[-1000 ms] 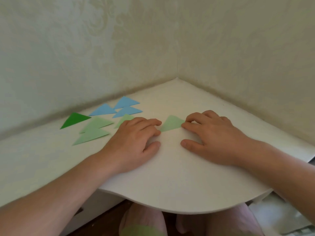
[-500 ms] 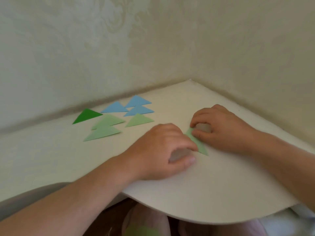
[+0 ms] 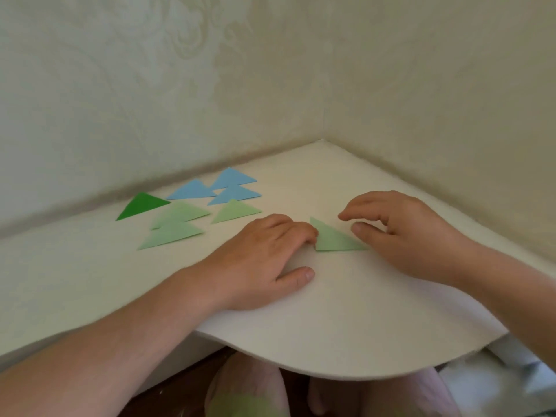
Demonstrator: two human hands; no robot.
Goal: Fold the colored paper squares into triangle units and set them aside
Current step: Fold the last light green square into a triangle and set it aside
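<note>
Your left hand (image 3: 264, 257) lies palm down on the white table (image 3: 346, 326), its curled fingertips touching the left corner of a light green triangle (image 3: 335, 237). Your right hand (image 3: 406, 233) hovers just right of it, fingers loosely bent, holding nothing. Near the table's back left edge lie three blue triangles (image 3: 222, 188), three light green triangles (image 3: 180, 224) and a dark green triangle (image 3: 140, 204).

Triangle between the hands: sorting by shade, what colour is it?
Light green, clear in the head view.

Triangle (image 3: 332, 239) between hands, pile (image 3: 192, 203) left
</note>
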